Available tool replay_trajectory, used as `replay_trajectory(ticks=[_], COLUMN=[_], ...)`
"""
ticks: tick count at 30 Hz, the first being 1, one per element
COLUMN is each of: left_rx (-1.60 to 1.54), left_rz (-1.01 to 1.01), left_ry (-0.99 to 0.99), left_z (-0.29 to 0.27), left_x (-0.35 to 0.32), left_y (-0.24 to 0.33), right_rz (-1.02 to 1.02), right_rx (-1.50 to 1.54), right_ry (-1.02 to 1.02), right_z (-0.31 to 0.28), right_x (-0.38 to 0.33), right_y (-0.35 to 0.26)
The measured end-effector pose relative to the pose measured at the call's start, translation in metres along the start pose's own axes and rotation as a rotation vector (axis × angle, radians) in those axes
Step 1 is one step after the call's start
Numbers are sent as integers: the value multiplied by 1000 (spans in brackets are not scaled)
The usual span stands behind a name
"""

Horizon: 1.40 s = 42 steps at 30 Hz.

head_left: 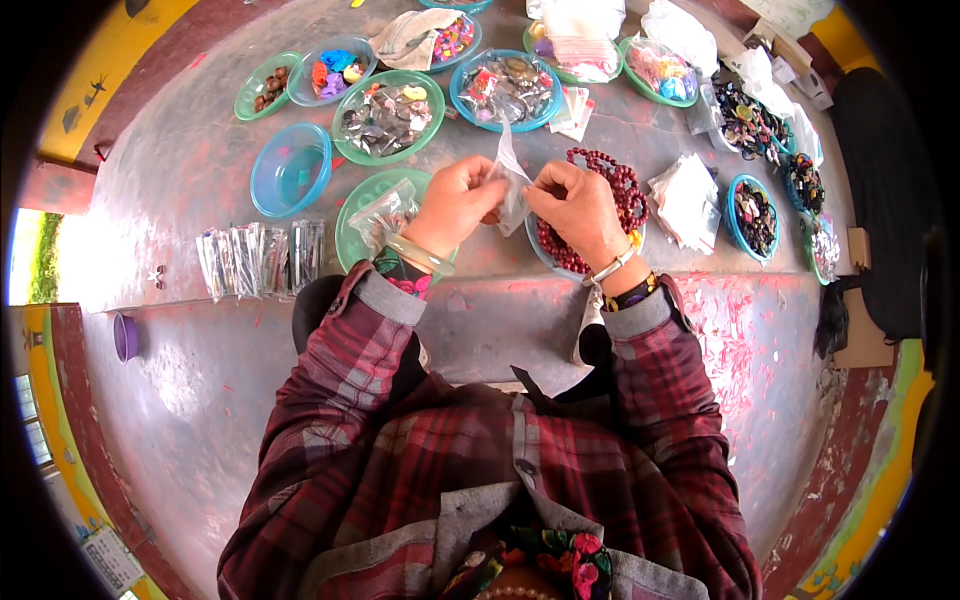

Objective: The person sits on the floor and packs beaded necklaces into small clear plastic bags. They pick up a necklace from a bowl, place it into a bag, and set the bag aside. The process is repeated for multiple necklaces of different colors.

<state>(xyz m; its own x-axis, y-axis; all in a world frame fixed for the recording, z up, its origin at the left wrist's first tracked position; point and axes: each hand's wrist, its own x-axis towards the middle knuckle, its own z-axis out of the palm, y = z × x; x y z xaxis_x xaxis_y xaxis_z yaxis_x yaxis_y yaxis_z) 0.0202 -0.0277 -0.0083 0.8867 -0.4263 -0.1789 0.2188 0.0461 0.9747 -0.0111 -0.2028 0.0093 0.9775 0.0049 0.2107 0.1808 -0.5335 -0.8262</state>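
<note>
Grey concrete platform is lying beneath; my left hand and right hand are pinching a thin translucent plastic bag between them, probably light, slippery, best held by its edges.

On my feed, I have the left hand and right hand pinching close together above frame centre, both forearms angling up from the lower edge.

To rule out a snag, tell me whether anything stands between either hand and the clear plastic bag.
Nothing visible does. The left hand and the right hand both pinch the clear plastic bag directly. The dark red beads show behind the right hand, not between it and the bag.
</note>
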Motion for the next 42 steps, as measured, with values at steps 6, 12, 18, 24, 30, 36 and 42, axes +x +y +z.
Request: replay_trajectory(ticks=[6, 12, 18, 24, 30, 36, 42], left_rx=[387, 757, 890, 878, 857, 791, 785], left_rz=[108, 525, 769, 586, 485, 340, 276], left_ry=[143, 178, 151, 244, 286, 285, 289], left_z=[-16, -8, -7, -9, -14, -17, -21], left_x=[5, 4, 3, 3, 10, 15, 17], left_y=[4, -6, -4, -4, -14, -18, -22], right_rz=[-48, -69, 1, 52, 198, 242, 238], right_rx=[-202, -234, -85, -174, -914, -1054, -1019], right_ry=[54, 26, -113, -158, -410, -438, -421], right_z=[-22, -26, -37, -39, -5, 16, 16], right_x=[7, 5, 5, 6, -6, -17, -14], right_y=[4, 10, 15, 47, 103, 123, 124])
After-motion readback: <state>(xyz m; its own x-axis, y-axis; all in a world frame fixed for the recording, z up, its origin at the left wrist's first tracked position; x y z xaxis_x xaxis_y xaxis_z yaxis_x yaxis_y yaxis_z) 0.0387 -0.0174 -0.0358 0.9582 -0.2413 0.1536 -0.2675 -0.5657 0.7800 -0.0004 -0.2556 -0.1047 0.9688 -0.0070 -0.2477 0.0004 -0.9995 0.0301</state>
